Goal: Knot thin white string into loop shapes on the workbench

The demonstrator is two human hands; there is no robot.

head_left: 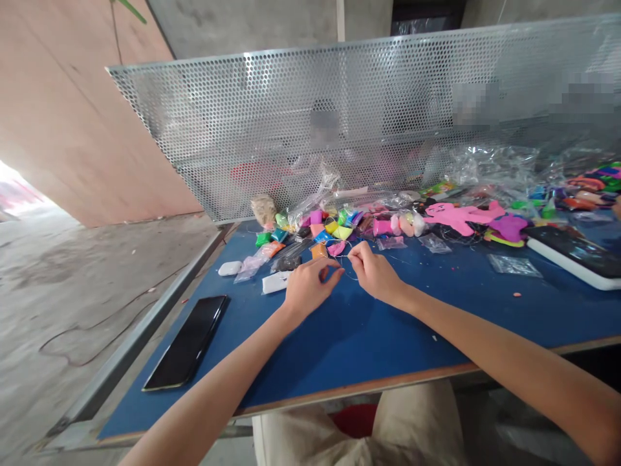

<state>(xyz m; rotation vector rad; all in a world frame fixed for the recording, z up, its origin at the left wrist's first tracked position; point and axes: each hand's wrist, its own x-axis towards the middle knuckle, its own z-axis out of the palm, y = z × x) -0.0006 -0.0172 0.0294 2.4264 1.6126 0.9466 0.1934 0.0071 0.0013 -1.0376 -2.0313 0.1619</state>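
Observation:
My left hand is above the blue table, thumb and forefinger curved toward each other around a thin pale thread. Close by on the right, my right hand pinches the same thread between thumb and forefinger. The thread is fine and partly looped in the small gap between the hands; its ends are hard to make out. Just beyond the fingertips lie a pink packet and an orange packet. Beside my left hand rests a white flat piece.
A black phone lies at the left, with a white oval case beyond it. Colourful clay packets, a pink figure-shaped cutout and clear bags line the back, against a perforated metal panel. A black-and-white device sits right.

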